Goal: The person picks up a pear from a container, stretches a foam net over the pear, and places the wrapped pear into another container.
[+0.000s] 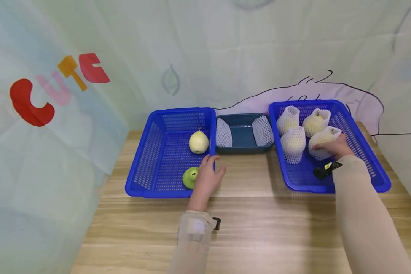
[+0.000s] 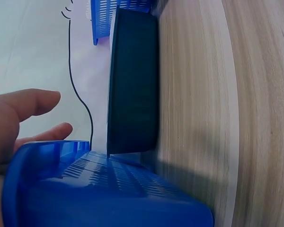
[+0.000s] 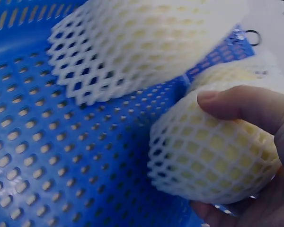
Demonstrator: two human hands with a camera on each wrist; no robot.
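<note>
In the right blue basket (image 1: 287,179), my right hand (image 1: 335,146) grips a pale yellow pear in a white foam net (image 3: 208,151). The thumb lies over the net and the other fingers curl beneath the fruit. Several more pears in foam nets (image 1: 293,146) stand beside it. My left hand (image 1: 209,175) hovers at the right rim of the left blue basket (image 1: 140,167), its fingers loosely bent around nothing. Close by it in that basket sits a green fruit (image 1: 190,178), partly hidden by the hand. A bare yellow pear (image 1: 198,142) lies farther back.
Between the baskets stands a dark teal tray (image 1: 243,135) with a white foam net (image 1: 224,132) at its left end and another foam net (image 1: 263,130) at its right. All rest on a wooden table (image 1: 253,228) against a printed cloth backdrop (image 1: 205,57).
</note>
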